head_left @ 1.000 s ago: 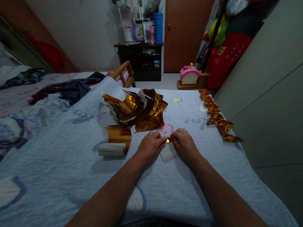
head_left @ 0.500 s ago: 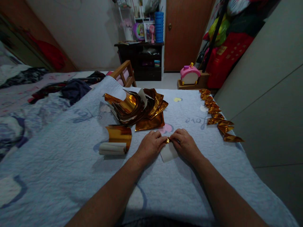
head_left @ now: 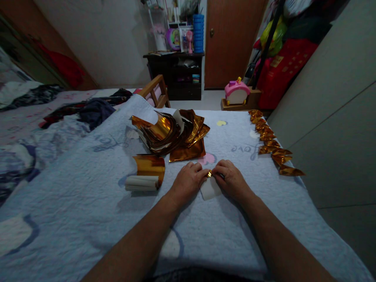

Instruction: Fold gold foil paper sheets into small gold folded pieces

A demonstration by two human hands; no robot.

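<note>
- 1 small sheet (head_left: 210,189), pale on its lower face and gold along its far edge, is held by 2 hands at the middle of the bed-like surface covered by a pale blue quilt (head_left: 232,231).
- The gold edge is pinched at its left end by the thumb and fingers of the left hand (head_left: 188,179).
- The right end is gripped by the right hand (head_left: 230,179); how its fingertips are placed cannot be told, as they are partly hidden.
- Just beyond the hands, a printed pink heart (head_left: 208,158) is seen on the quilt.
- Beyond the left hand, a fanned pile of gold sheets (head_left: 160,135) is spread, curled at its left part.
- Nearer, to the left of the left hand, a curled bundle (head_left: 142,183) is laid, its gold face and pale rolled edge exposed.
- Along the quilt's right edge, well apart from the right hand, folded gold pieces (head_left: 268,136) are lined up in a row.
</note>
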